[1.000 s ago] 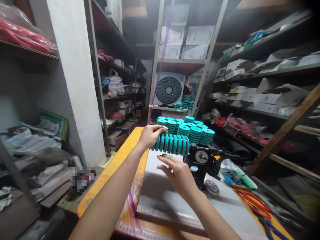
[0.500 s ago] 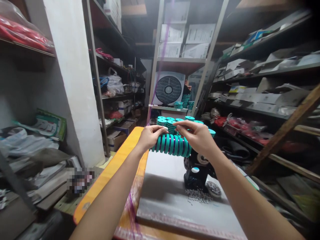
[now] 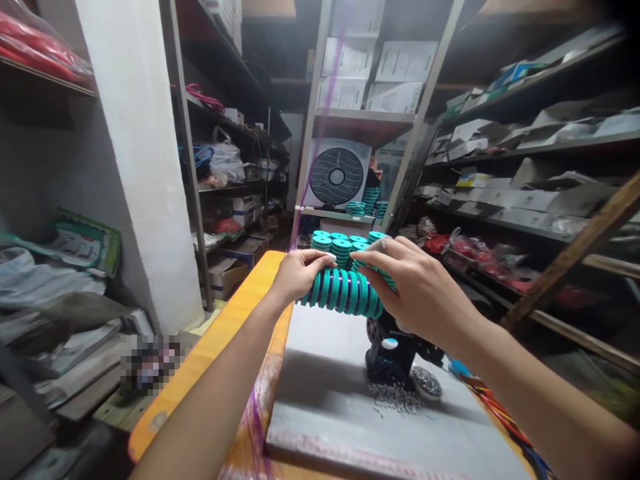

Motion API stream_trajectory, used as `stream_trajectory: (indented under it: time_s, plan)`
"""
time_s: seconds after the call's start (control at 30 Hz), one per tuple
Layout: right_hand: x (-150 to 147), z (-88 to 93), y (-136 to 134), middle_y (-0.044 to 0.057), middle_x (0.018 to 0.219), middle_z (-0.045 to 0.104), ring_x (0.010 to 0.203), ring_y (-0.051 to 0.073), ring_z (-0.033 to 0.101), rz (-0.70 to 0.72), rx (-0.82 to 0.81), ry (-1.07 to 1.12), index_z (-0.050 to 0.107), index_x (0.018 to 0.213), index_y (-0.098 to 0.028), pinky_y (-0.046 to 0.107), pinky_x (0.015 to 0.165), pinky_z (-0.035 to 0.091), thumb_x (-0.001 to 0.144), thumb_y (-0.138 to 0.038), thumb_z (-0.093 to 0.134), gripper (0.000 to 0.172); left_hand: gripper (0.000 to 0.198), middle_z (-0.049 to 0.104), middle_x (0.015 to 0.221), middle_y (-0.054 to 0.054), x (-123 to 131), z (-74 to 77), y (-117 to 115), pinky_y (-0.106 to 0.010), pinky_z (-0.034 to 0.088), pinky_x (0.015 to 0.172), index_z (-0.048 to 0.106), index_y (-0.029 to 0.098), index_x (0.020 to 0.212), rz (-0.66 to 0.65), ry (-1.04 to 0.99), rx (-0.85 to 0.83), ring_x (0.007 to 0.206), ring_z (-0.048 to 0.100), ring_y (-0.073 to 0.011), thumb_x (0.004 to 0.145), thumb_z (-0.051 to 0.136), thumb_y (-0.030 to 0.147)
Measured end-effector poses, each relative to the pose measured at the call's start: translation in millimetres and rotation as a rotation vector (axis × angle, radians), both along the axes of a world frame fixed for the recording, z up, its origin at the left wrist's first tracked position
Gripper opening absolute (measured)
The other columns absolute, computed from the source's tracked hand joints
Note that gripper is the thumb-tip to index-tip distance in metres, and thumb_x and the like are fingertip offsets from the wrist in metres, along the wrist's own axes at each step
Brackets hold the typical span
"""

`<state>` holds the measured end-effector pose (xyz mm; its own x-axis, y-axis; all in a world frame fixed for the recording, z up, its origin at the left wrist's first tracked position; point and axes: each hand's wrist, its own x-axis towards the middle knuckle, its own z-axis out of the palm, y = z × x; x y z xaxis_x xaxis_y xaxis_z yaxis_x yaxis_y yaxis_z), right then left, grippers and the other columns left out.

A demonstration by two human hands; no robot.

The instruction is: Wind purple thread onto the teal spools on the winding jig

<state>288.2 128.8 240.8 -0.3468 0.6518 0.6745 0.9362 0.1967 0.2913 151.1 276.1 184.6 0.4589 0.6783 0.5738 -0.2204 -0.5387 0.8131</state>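
Observation:
My left hand (image 3: 300,272) pinches thumb and forefinger together at the left end of a row of teal ring-shaped spools (image 3: 343,293) wound with purple. A small white bit shows at its fingertips; what they grip is too small to make out. Over the right part of the row, my right hand (image 3: 417,277) has its fingers bent and thumb close to the forefinger. Anything thin between them cannot be made out. Behind the hands stand stacks of teal spools (image 3: 341,247). A black machine (image 3: 390,360) sits below the row on a pale board (image 3: 320,393).
Small metal pieces (image 3: 395,399) lie beside a round dish (image 3: 427,383) full of them. Purple threads (image 3: 257,413) run along the orange tabletop (image 3: 170,400) at left. Coloured wires (image 3: 505,413) are at right. A fan (image 3: 337,175) and loaded shelves (image 3: 530,200) stand beyond.
My right hand has turned and shifted right and lower, its back now facing me more. My left hand stays at the row's left end. The view has shifted slightly.

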Motion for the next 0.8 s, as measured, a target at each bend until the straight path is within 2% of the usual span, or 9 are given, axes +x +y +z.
stream_trajectory:
  time_s: [0.2,0.4,0.5,0.6,0.7,0.8]
  plan:
    - [6,-22.4,-4,0.01,0.102,0.064,0.095,0.024,0.054,0.035,-0.041,0.047,0.065,0.112,-0.021,0.042,0.081,0.049,0.093,-0.022,0.046,0.028,0.025,0.077,0.085,-0.009,0,0.2,0,-0.032,0.052,0.08,0.075,0.016,0.08,0.014,0.005,0.021,0.084,0.07,-0.0228,0.079,0.064,0.038]
    - [10,-26.5,9,0.009,0.099,0.065,0.092,0.022,0.055,0.095,-0.022,0.121,0.065,0.108,-0.02,0.04,0.08,0.049,0.092,-0.023,0.048,0.023,0.024,0.077,0.083,-0.008,0,1.7,-1,-0.031,0.052,0.078,0.075,0.016,0.08,0.02,0.018,0.017,0.082,0.07,-0.0222,0.079,0.064,0.038]
    - [1,-31.4,14,0.009,0.103,0.063,0.096,0.023,0.051,0.206,-0.061,0.053,0.065,0.109,-0.021,0.04,0.083,0.049,0.09,-0.024,0.054,0.022,0.021,0.077,0.084,-0.007,1,1.3,0,-0.03,0.052,0.076,0.075,0.017,0.081,0.026,0.01,0.011,0.082,0.07,-0.0219,0.077,0.066,0.036]
    - [-12,-41.8,19,0.01,0.111,0.058,0.102,0.024,0.047,0.269,-0.124,-0.067,0.059,0.121,-0.024,0.042,0.084,0.049,0.088,-0.017,0.054,0.034,0.022,0.077,0.085,-0.007,1,0.9,1,-0.031,0.053,0.074,0.075,0.017,0.081,0.015,0.009,-0.032,0.081,0.07,-0.0222,0.075,0.067,0.037]
    - [-21,-53.2,25,0.012,0.106,0.057,0.102,0.025,0.047,0.264,-0.071,-0.144,0.06,0.119,-0.022,0.04,0.08,0.05,0.087,-0.01,0.048,0.037,0.025,0.076,0.084,-0.007,1,1.0,1,-0.031,0.052,0.075,0.074,0.016,0.082,-0.018,-0.006,-0.077,0.081,0.069,-0.0223,0.073,0.069,0.039]
    - [-24,-60.7,33,0.011,0.093,0.058,0.092,0.024,0.049,0.239,0.03,-0.171,0.066,0.108,-0.018,0.037,0.077,0.049,0.086,-0.009,0.049,0.029,0.025,0.076,0.083,-0.008,2,1.4,0,-0.031,0.052,0.075,0.074,0.015,0.081,-0.041,-0.024,-0.114,0.08,0.07,-0.022,0.072,0.07,0.038]
